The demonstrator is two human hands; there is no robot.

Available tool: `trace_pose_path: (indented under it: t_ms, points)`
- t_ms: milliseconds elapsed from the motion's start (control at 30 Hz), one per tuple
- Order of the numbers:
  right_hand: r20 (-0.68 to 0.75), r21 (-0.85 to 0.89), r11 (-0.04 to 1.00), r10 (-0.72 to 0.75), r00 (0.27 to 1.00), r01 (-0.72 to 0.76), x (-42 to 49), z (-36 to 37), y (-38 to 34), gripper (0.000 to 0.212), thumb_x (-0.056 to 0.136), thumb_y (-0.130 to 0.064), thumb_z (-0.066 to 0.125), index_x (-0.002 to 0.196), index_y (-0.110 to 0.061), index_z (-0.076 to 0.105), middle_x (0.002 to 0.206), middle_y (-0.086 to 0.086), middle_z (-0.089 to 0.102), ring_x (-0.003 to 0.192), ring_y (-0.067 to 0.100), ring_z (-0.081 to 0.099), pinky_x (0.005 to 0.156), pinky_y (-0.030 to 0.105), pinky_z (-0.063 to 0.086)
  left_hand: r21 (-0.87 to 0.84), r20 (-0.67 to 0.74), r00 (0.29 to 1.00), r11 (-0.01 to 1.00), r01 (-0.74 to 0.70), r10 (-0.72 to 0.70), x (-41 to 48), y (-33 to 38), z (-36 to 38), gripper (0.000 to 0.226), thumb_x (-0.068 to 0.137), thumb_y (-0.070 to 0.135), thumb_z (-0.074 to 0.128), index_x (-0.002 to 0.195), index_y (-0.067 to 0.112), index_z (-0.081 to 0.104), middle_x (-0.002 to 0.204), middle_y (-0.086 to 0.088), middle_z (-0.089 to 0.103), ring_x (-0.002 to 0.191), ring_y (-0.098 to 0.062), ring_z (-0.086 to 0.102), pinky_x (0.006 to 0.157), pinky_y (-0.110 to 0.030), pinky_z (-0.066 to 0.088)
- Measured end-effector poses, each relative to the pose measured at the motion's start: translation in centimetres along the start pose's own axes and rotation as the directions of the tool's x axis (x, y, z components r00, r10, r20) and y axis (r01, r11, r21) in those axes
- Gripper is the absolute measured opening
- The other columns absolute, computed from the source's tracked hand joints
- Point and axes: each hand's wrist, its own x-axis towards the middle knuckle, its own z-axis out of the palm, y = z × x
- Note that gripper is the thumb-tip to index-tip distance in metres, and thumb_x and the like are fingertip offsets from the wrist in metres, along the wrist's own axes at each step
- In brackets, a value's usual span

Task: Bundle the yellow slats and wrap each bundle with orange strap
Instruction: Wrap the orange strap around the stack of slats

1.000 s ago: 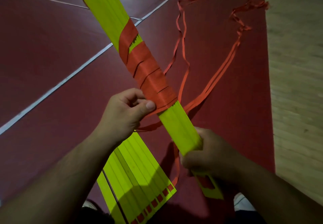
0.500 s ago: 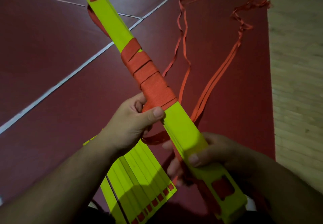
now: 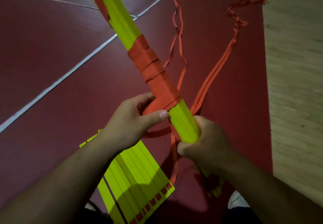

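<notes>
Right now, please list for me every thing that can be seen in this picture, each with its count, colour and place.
slat bundle: one, yellow, held slanted above the floor
strap wrap: one, orange, wound round the bundle's middle
loose slats: several, yellow, side by side on the floor under the left arm
loose straps: several strands, orange, on the floor right of the bundle
red floor: dark red with white lines, under everything
wooden floor: pale, right edge
left hand: fingers pinch the wrap's lower end
right hand: fingers grip the bundle below the wrap
</notes>
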Motion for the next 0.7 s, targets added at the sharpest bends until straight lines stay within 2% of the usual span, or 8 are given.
trace_pose_path:
  t_ms: [67,233,333,400,467,533,600,700]
  points:
    - [0.085,0.132,0.991,-0.021,0.996,0.009,-0.4,-0.3,-0.4,0.028,0.057,-0.027,0.075,0.078,-0.017,0.06,0.058,-0.002,0.059,0.048,0.018,0.055,0.047,0.032,0.045,0.111,0.005,0.997,0.991,0.074,-0.075,0.1,-0.5,-0.6,0.032,0.077,0.043,0.072,0.082,0.012,0.072,0.067,0.005,0.071,0.06,-0.008,0.06,0.057,-0.022,0.047]
    - [0.313,0.462,0.884,-0.092,0.945,-0.067,-0.8,-0.5,-0.7,0.023,0.063,-0.013,0.068,0.081,-0.006,0.057,0.058,0.009,0.058,0.049,0.022,0.054,0.052,0.037,0.045,-0.027,-0.01,0.999,0.998,0.052,-0.052,-0.1,-1.0,-0.6,0.071,0.068,0.082,0.063,0.077,0.012,0.058,0.052,0.009,0.049,0.045,0.0,0.036,0.044,-0.016,0.029]
    - [0.451,0.588,0.789,-0.138,0.882,-0.178,-0.9,-0.2,-0.4,0.041,0.057,-0.017,0.072,0.092,-0.001,0.057,0.067,0.021,0.056,0.053,0.029,0.05,0.055,0.042,0.042,-0.142,0.025,0.999,0.989,0.049,-0.046,0.0,-1.0,-0.6,0.064,0.063,0.082,0.068,0.083,0.021,0.065,0.055,0.003,0.044,0.043,-0.011,0.033,0.043,-0.021,0.023]
    - [0.577,0.667,0.669,-0.186,0.795,-0.328,-1.4,0.1,-0.3,0.045,0.054,-0.016,0.071,0.095,-0.003,0.06,0.069,0.018,0.055,0.05,0.026,0.052,0.054,0.035,0.045,-0.237,0.137,0.99,0.969,0.07,-0.038,-0.3,-0.8,0.0,0.09,0.065,0.078,0.07,0.107,-0.001,0.06,0.052,-0.012,0.044,0.04,-0.023,0.036,0.043,-0.031,0.018]
    - [0.666,0.688,0.569,-0.25,0.703,-0.45,-1.7,-0.1,-0.5,0.041,0.055,-0.013,0.069,0.095,-0.006,0.063,0.07,0.015,0.056,0.049,0.024,0.055,0.053,0.031,0.049,-0.335,0.203,0.979,0.937,0.099,-0.031,-0.8,-0.6,0.6,0.104,0.069,0.072,0.07,0.111,-0.02,0.046,0.049,0.0,0.053,0.038,-0.022,0.035,0.044,-0.034,0.018]
    - [0.708,0.658,0.574,-0.251,0.66,-0.488,-1.5,-0.6,-0.6,0.04,0.059,-0.015,0.067,0.098,-0.006,0.064,0.074,0.016,0.061,0.055,0.027,0.061,0.056,0.032,0.053,-0.41,0.196,0.981,0.907,0.095,-0.014,-1.2,-0.5,1.1,0.074,0.074,0.064,0.072,0.095,-0.005,0.055,0.051,-0.002,0.055,0.041,-0.027,0.032,0.042,-0.036,0.019]
    - [0.666,0.584,0.721,-0.163,0.728,-0.373,-0.5,-0.9,-0.2,0.038,0.067,-0.019,0.07,0.103,-0.007,0.065,0.085,0.013,0.07,0.068,0.024,0.068,0.063,0.034,0.056,-0.389,0.069,0.993,0.914,0.112,-0.092,-1.1,0.1,1.2,0.045,0.08,0.054,0.074,0.083,0.012,0.059,0.054,-0.014,0.048,0.044,-0.028,0.031,0.041,-0.037,0.023]
    - [0.319,0.254,0.961,0.022,0.947,-0.108,0.3,-0.3,0.2,0.056,0.062,-0.037,0.076,0.114,-0.023,0.061,0.108,0.0,0.071,0.087,0.005,0.07,0.077,0.027,0.056,-0.243,-0.183,0.972,0.965,0.103,-0.15,-0.8,-0.1,1.3,0.024,0.092,0.03,0.065,0.074,0.015,0.06,0.052,0.01,0.056,0.043,-0.001,0.044,0.044,-0.016,0.034]
